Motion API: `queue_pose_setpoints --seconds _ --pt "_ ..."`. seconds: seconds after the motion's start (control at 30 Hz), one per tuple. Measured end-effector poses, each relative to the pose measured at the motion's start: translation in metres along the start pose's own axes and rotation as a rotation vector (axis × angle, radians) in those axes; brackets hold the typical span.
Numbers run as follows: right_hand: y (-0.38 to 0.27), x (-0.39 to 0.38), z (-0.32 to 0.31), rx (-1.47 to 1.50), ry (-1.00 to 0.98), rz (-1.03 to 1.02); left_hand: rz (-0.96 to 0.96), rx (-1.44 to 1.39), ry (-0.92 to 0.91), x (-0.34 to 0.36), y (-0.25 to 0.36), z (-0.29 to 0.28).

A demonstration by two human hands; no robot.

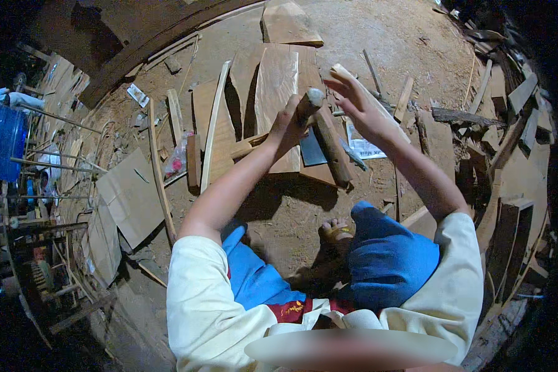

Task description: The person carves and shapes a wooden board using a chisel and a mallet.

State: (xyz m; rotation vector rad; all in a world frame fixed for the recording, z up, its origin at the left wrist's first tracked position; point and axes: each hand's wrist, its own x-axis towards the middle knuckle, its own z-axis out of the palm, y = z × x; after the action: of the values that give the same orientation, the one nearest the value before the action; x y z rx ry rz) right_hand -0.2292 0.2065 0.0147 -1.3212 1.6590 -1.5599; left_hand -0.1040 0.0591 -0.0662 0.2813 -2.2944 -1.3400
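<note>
Through the head camera I look down past two knees in blue cloth (387, 260) to the left hand (285, 128), whose fingers are wrapped around a dark brown wooden cylinder with a pale rounded end (309, 105). The cylinder is tilted over the work, its pale end standing clear of the fist; I judge the grip sits low to leave that end free. The right hand (363, 115) is spread beside the pale end, with a gap between them and nothing I can see in its grasp; a long pale wooden strip (387, 115) runs behind it, and whether the two touch I cannot tell. Beneath lies a wide reddish-brown plank with a pale edge (276, 77), within easy reach of both arms, probably the reason for squatting so near. A thick brown wooden billet (333, 152) lies slanting beside a flat blue-grey piece (313, 149), perhaps parked there to stay handy. A short light wooden stick (248, 146) shows under the left forearm; I cannot tell whether it joins the cylinder. A white printed sheet (358, 141) lies right of the billet.
</note>
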Motion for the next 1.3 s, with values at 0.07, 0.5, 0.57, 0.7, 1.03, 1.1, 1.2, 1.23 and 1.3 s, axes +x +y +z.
queue_pose_setpoints --seconds 0.07,0.5,0.57,0.7,1.03,1.1,1.2,1.23,1.3 --pt "-0.022 0.018 0.018 -0.25 -0.076 -0.007 -0.033 0.205 -0.179 0.001 -0.007 0.003" --pt "-0.006 -0.012 0.004 -0.291 -0.147 0.147 -0.138 0.795 -0.411 -0.063 -0.068 -0.064" --pt "-0.002 -0.017 0.001 -0.28 -0.137 0.12 -0.142 0.815 -0.392 -0.067 -0.074 -0.061" --pt "0.017 -0.031 -0.009 -0.174 -0.037 0.203 -0.127 0.764 -0.327 -0.067 -0.081 -0.056" --pt "0.09 -0.101 -0.049 -0.135 -0.169 0.853 -0.116 0.774 -0.327 -0.064 -0.068 -0.059" --pt "0.088 -0.107 -0.051 -0.074 -0.141 0.775 -0.125 0.769 -0.33 -0.063 -0.065 -0.059" --pt "0.077 -0.101 -0.057 -0.146 -0.07 0.783 -0.082 0.743 -0.315 -0.062 -0.067 -0.059" --pt "0.073 -0.097 -0.059 -0.161 -0.09 0.78 -0.058 0.738 -0.311 -0.062 -0.069 -0.059" --pt "0.066 -0.089 -0.062 -0.167 -0.089 0.754 -0.03 0.731 -0.313 -0.062 -0.074 -0.058"
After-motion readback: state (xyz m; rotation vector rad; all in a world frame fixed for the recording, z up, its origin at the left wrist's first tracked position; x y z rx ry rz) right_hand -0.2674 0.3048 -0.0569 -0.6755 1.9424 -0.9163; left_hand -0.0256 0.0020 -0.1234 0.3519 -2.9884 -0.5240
